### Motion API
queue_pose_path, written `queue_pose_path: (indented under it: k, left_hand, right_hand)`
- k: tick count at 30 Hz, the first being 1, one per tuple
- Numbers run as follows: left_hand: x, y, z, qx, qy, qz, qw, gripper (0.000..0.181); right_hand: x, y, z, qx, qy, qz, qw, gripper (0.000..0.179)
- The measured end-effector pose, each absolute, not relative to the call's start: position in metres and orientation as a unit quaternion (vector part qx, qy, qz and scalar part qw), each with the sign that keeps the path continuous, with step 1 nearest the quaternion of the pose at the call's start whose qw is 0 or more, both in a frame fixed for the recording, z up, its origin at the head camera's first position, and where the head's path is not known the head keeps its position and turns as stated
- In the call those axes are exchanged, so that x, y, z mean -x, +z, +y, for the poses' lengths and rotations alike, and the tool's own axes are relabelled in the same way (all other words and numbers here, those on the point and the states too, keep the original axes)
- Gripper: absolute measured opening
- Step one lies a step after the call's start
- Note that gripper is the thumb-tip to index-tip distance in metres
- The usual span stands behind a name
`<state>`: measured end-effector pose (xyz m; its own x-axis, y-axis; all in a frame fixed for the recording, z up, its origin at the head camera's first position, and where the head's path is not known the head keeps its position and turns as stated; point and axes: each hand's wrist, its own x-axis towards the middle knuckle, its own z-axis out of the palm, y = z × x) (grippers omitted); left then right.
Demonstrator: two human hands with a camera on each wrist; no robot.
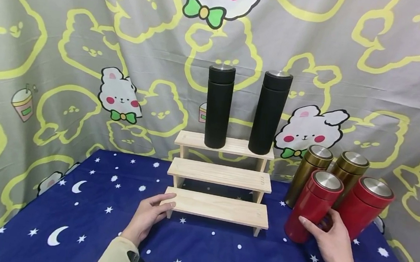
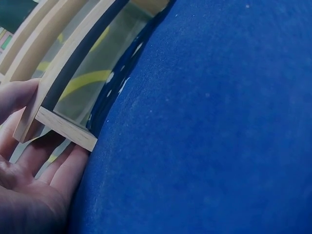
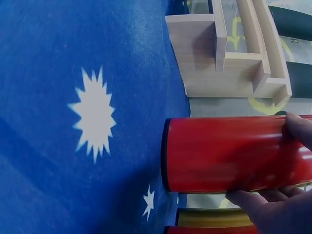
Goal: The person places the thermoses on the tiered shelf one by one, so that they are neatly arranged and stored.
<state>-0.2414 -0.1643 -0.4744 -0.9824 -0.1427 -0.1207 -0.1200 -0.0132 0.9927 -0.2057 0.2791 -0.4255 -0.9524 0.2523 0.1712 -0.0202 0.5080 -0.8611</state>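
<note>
A pale wooden three-step stand (image 1: pixel 217 207) stands in the middle. My left hand (image 1: pixel 146 216) holds the left end of its lowest board; in the left wrist view, the thumb (image 2: pixel 19 96) lies on the board and the other fingers reach round beside the leg. My right hand (image 1: pixel 333 244) grips a red thermos (image 1: pixel 312 207) with a silver-topped lid, thumb on one side and fingers on the other. In the right wrist view the red thermos (image 3: pixel 224 155) shows its dark base rim; whether it touches the cloth I cannot tell.
Two black thermoses, a left one (image 1: pixel 218 110) and a right one (image 1: pixel 270 116), stand on the top board. Beside my right hand is another red thermos (image 1: pixel 361 208), with two gold thermoses (image 1: pixel 304 177) behind. Dark blue starry cloth (image 1: pixel 106 205) covers the table; a patterned curtain (image 1: pixel 156 54) hangs behind.
</note>
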Motion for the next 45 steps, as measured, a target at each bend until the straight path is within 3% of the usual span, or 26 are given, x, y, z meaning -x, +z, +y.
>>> queue_pose_path:
  k: [26, 45]
  left_hand:
    - [0.243, -0.475, -0.164, -0.095, -0.701, -0.707, 0.002, 0.040]
    - [0.243, -0.474, -0.165, -0.093, -0.698, -0.710, 0.005, 0.039]
  right_hand:
    - [0.190, -0.388, 0.270, 0.032, 0.490, -0.856, 0.164, 0.074]
    - [0.188, -0.363, 0.255, 0.012, 0.483, -0.865, 0.132, 0.075]
